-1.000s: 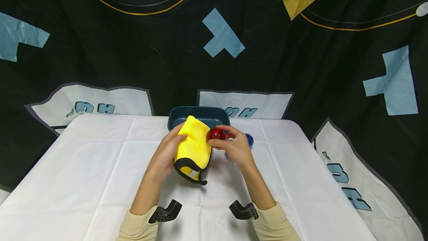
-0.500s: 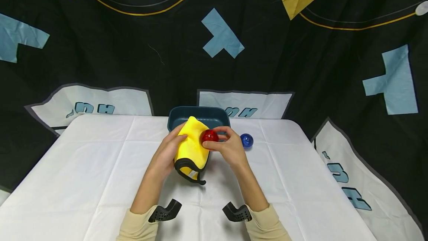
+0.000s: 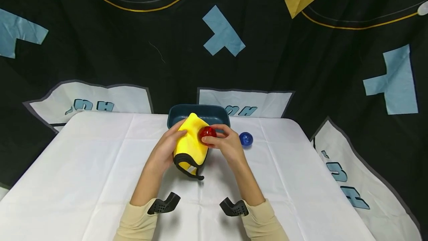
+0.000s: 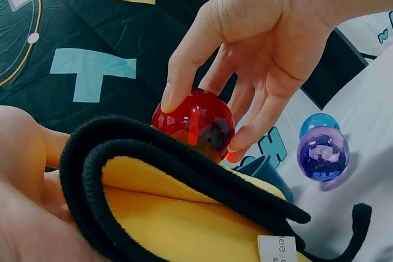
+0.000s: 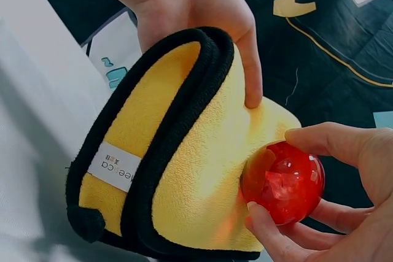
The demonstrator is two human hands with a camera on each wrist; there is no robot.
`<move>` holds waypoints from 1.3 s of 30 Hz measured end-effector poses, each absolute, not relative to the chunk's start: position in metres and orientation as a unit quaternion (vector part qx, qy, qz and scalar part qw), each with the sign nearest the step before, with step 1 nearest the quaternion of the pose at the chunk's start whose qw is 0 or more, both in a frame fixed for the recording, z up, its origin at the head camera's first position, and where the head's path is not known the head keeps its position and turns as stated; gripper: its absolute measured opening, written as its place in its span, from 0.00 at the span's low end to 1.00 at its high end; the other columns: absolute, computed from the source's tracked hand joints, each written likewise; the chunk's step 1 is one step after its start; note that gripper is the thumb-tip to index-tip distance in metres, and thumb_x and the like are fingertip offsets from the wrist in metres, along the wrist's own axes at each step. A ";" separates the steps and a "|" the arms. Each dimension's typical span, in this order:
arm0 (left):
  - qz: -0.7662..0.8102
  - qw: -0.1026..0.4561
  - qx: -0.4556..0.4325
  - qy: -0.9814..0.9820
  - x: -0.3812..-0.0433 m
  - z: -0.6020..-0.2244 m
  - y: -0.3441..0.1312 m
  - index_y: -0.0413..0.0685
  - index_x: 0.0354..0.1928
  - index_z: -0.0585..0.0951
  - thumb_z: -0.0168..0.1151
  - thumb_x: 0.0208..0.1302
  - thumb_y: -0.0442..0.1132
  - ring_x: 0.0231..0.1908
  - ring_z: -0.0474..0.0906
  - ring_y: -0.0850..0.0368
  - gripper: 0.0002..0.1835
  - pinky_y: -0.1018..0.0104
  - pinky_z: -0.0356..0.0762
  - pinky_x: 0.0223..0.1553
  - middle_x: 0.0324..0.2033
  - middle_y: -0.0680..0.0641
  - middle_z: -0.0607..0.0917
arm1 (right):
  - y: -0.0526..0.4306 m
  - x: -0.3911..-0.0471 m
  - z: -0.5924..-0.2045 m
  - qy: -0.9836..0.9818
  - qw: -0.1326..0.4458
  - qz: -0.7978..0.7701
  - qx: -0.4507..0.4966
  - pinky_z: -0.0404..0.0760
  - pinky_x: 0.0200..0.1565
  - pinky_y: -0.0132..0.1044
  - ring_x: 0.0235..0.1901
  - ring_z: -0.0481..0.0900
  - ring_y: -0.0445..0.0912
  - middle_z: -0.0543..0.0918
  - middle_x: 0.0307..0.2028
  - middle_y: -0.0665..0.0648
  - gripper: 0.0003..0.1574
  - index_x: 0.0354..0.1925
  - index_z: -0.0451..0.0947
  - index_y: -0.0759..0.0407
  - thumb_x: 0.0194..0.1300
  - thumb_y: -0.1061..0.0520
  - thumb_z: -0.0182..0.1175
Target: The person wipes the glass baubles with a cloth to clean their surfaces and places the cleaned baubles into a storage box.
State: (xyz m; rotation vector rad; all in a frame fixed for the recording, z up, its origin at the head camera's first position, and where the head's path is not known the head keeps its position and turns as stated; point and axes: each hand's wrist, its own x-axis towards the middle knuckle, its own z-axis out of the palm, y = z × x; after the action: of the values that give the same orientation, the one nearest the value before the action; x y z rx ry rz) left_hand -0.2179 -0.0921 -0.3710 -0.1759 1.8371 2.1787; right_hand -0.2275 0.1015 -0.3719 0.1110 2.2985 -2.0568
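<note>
My left hand (image 3: 164,147) grips a folded yellow cloth (image 3: 191,144) with black edging and a small white label. From the other side, my right hand (image 3: 229,145) pinches a shiny, see-through red ball (image 3: 207,135) between thumb and fingers. In the right wrist view the red ball (image 5: 284,182) lies against the cloth's yellow face. A blue ball (image 3: 246,139) rests on the table just right of my right hand. The left wrist view also shows a purple ball (image 4: 323,153) in front of the blue one; in the head view the right hand hides it.
Behind my hands, a dark teal tray (image 3: 219,111) stands at the table's back edge, partly covered by the cloth and left hand. A creased white cloth (image 3: 83,181) covers the table. A black patterned curtain (image 3: 133,55) hangs behind it.
My right hand has moved left with the red ball, bringing it further over the cloth's face. The blue ball has come out fully from behind that hand. My left hand keeps its grip.
</note>
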 end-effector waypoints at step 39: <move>0.790 0.127 -0.055 0.597 -0.217 -0.368 -0.083 0.64 0.76 0.64 0.46 0.78 0.43 0.69 0.62 0.46 0.27 0.53 0.69 0.72 0.72 0.47 0.62 | 0.108 -0.226 -0.371 0.755 0.106 -0.647 -0.031 0.85 0.56 0.44 0.56 0.78 0.55 0.79 0.59 0.60 0.39 0.64 0.79 0.50 0.53 0.60 0.76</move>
State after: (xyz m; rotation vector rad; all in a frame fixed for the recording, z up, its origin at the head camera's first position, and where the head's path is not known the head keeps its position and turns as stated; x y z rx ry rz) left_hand -0.2167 -0.0828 -0.3678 -0.1608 1.7386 2.3000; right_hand -0.2255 0.1076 -0.3706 -0.0904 2.2230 -1.9053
